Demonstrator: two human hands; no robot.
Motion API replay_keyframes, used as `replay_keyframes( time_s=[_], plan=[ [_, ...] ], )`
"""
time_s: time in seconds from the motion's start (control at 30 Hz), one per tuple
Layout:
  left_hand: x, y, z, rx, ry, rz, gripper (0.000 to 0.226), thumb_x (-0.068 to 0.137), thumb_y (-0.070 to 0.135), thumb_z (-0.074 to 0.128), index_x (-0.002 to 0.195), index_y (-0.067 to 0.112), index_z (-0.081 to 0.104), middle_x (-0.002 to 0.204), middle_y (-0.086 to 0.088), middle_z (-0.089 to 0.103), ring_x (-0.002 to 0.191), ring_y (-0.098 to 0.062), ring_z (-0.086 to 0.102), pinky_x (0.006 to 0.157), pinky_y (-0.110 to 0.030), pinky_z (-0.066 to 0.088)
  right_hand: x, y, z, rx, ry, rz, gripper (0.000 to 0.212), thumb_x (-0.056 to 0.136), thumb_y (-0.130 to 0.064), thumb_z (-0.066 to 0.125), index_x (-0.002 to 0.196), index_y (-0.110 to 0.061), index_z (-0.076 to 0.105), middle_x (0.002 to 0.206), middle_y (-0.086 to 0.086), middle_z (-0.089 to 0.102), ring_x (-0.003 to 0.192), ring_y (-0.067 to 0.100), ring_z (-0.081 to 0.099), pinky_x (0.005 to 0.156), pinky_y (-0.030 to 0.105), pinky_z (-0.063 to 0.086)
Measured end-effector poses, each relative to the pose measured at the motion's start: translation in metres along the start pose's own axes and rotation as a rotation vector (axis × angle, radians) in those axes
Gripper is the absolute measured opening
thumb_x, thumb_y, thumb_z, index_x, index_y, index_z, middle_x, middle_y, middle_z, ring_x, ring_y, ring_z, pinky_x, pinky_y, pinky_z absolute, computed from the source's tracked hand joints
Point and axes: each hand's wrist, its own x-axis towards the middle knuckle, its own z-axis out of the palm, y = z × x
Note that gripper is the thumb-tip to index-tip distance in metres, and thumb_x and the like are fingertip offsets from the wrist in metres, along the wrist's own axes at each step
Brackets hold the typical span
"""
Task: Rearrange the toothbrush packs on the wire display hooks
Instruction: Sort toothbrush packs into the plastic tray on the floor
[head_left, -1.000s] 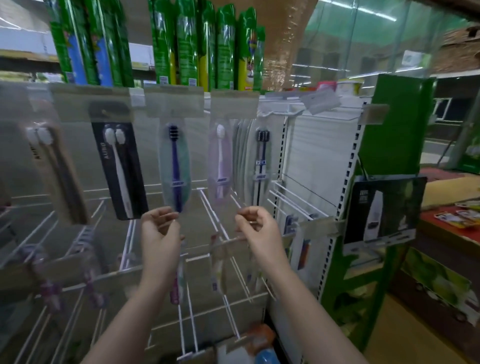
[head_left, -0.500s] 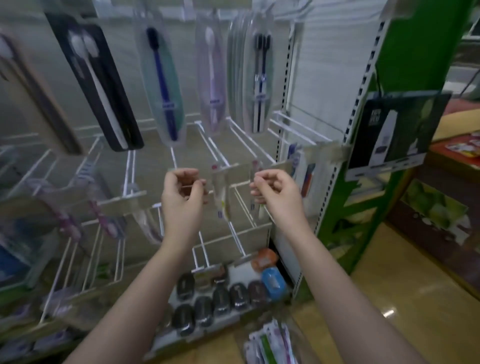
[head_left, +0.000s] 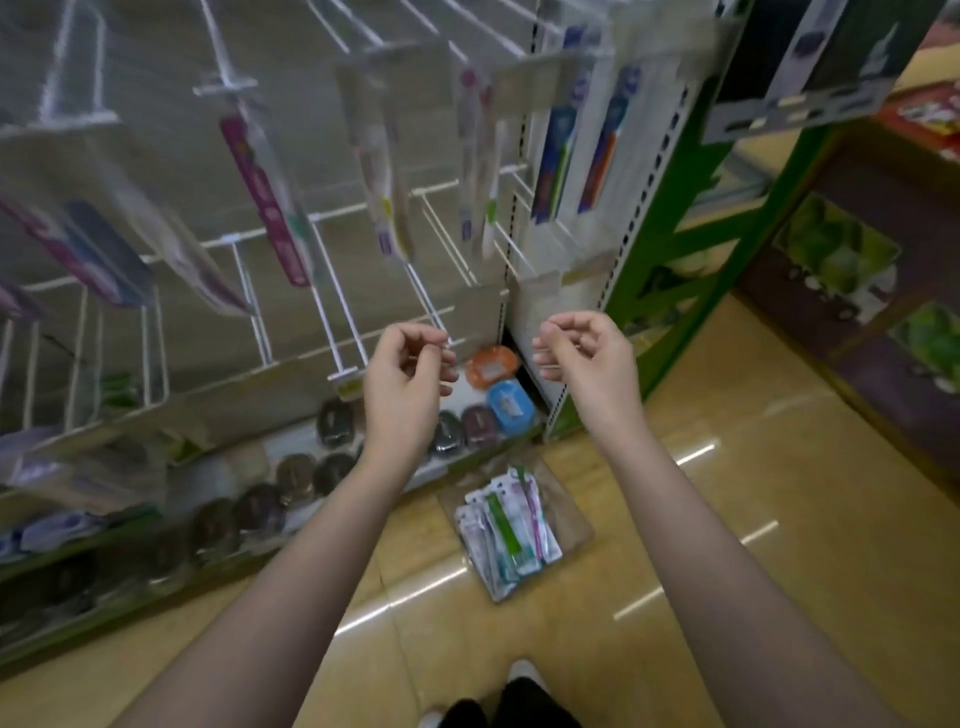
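Observation:
Toothbrush packs hang blurred from white wire hooks (head_left: 340, 312) on the display: a pink pack (head_left: 267, 202), a clear one (head_left: 382, 192) and another (head_left: 478, 156). A clear tray (head_left: 574, 512) on the floor holds a pile of loose toothbrush packs (head_left: 506, 535). My left hand (head_left: 405, 379) is raised in front of the low hooks, fingers curled with the tips pinched together. My right hand (head_left: 584, 358) hovers beside it, level with it, fingers curled the same way. Neither hand holds a pack that I can see.
A low shelf (head_left: 426, 470) carries dark oval cases (head_left: 332, 421), an orange case (head_left: 491, 366) and a blue one (head_left: 511, 405). A green post (head_left: 670, 249) stands at the rack's right end. Glossy yellow floor (head_left: 701, 597) lies below, with my shoes at the bottom edge.
The view has tipped steeply downward from the upper hooks to the lower hooks and floor. Both hands stayed raised and curled, now in front of the bottom hooks, with the floor tray in sight.

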Motion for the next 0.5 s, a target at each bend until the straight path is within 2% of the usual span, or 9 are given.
replay_keyframes(
  time_s=[0.07, 0.17, 0.33, 0.5],
  plan=[
    [-0.001, -0.025, 0.010, 0.006, -0.006, -0.038, 0.022, 0.094, -0.002, 0.043, 0.085, 0.015, 0.055, 0.074, -0.003, 0.059, 0.060, -0.014, 0.056, 0.059, -0.026, 0.049, 0.002, 0.025, -0.006, -0.029, 0.011, 0.009, 0.009, 0.091, -0.008, 0.058, 0.086, -0.014, 0.055, 0.075, 0.002, 0.065, 0.057, 0.000, 0.062, 0.060, 0.017, 0.053],
    [-0.002, -0.068, 0.026, 0.023, -0.031, -0.058, 0.025, 0.093, -0.002, 0.044, 0.083, 0.018, 0.055, 0.074, -0.004, 0.061, 0.060, -0.012, 0.058, 0.062, -0.030, 0.049, 0.007, 0.067, -0.015, -0.039, 0.027, 0.044, 0.004, 0.091, -0.006, 0.058, 0.091, -0.006, 0.054, 0.073, 0.001, 0.064, 0.055, -0.001, 0.061, 0.057, 0.017, 0.051],
    [0.000, -0.154, 0.057, 0.034, -0.067, -0.149, 0.018, 0.093, -0.003, 0.043, 0.087, 0.010, 0.055, 0.071, -0.004, 0.061, 0.053, -0.007, 0.056, 0.055, -0.020, 0.048, 0.015, 0.157, -0.028, -0.074, 0.031, 0.129, 0.005, 0.092, -0.011, 0.058, 0.095, -0.007, 0.055, 0.075, 0.002, 0.066, 0.060, 0.002, 0.062, 0.063, 0.024, 0.054],
    [0.006, -0.244, 0.078, 0.082, -0.141, -0.249, 0.023, 0.093, -0.002, 0.043, 0.084, 0.016, 0.056, 0.074, -0.004, 0.061, 0.062, -0.015, 0.058, 0.057, -0.022, 0.050, 0.026, 0.255, -0.031, -0.124, -0.001, 0.211, 0.003, 0.094, -0.016, 0.055, 0.095, -0.013, 0.055, 0.079, 0.000, 0.066, 0.061, -0.001, 0.062, 0.060, 0.016, 0.052]
  ],
)
